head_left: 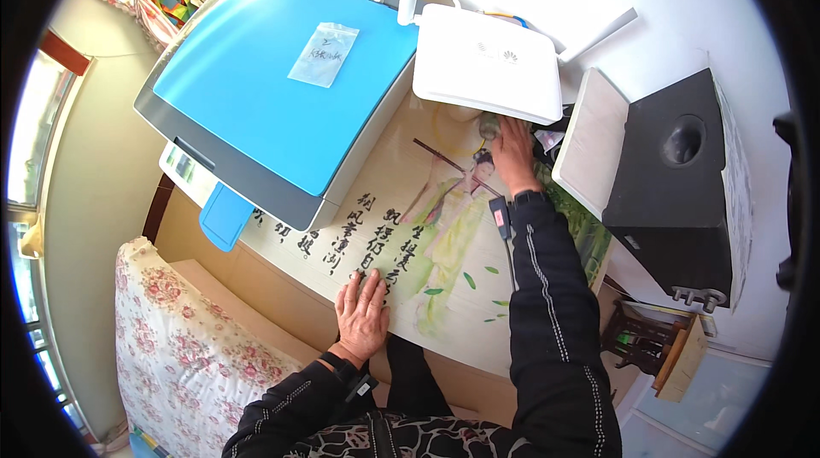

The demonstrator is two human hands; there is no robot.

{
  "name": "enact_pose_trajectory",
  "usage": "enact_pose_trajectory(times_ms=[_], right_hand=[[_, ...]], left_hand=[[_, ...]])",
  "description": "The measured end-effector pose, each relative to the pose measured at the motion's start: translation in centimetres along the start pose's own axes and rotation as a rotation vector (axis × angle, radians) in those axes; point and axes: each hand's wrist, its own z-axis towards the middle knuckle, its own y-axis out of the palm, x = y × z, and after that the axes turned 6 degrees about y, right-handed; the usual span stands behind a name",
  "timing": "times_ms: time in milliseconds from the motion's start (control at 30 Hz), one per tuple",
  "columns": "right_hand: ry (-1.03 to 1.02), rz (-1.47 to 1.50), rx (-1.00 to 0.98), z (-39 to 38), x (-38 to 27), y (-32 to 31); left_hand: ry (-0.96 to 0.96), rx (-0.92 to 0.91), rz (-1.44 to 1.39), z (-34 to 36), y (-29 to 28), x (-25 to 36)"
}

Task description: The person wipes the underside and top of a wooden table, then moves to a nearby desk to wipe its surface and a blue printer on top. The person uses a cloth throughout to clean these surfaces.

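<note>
My left hand (361,314) rests with fingers apart on the front part of a pale tabletop (453,287) printed with a robed figure, bamboo and dark calligraphy. My right hand (513,153) reaches to the back of the tabletop, just below a white router (485,58) with upright and angled antennas. Its fingertips are at a small, roundish, pale-greenish object (489,123), partly hidden, beside dark clutter; whether they grip it is unclear. A small black device with a cord (500,217) lies beside my right wrist.
A blue-lidded printer (256,82) bearing a small plastic bag (323,55) fills the back left. A black speaker box (663,193) and a white panel (593,140) stand at the right. Below are a flowered padded chair (175,334) and a small wooden rack (642,338).
</note>
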Motion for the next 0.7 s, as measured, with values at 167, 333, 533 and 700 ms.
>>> enact_pose_trajectory(times_ms=[167,333,533,700], right_hand=[[0.143,-0.046,-0.196,-7.1,-2.5,-2.5],[0.12,-0.054,-0.225,-13.5,-7.6,-5.2],[-0.053,0.106,-0.305,-13.5,-14.1,-4.1],[-0.071,0.065,-0.231,-7.3,-16.4,0.2]], left_hand=[[0.01,0.022,-0.002,0.1,0.0,0.1],[0.011,0.015,0.005,0.1,0.0,0.0],[0.013,0.027,0.009,0.1,-0.1,0.1],[0.018,0.045,0.0,0.2,-0.3,0.1]])
